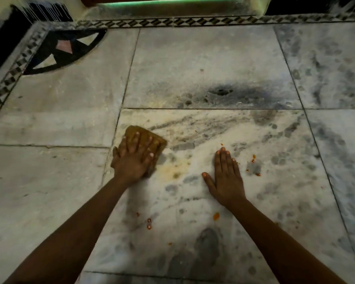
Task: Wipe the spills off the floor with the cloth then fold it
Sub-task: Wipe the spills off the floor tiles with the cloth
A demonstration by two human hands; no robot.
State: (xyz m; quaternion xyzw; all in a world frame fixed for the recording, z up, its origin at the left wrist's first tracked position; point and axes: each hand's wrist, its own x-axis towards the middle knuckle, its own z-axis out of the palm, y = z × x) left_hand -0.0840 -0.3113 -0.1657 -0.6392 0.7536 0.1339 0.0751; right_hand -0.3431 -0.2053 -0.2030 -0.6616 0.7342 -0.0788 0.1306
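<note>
Two bare forearms reaching forward and down from the bottom edge, both palms turned to the grey-veined white marble floor (pixel 193 58). Small orange-red spill drops (pixel 149 223) lying nearest, between the forearms, with one larger blob (pixel 216 216) just beside the right wrist. Right hand (pixel 226 178) lying flat on bare marble, fingers straight and together, thumb spread left, holding nothing. More orange-red flecks (pixel 253 160) sitting just right of its fingertips. Faint yellowish smear (pixel 173 168) showing between the hands. Left hand (pixel 132 158) pressing flat on the folded brown cloth (pixel 152 138), fingers straight and fanned, not curled round it. Cloth lying on the floor beside a tile joint. Dark scorch-like stain (pixel 221 91) marking the tile beyond. Patterned mosaic border (pixel 172 22) running along the far edge.
</note>
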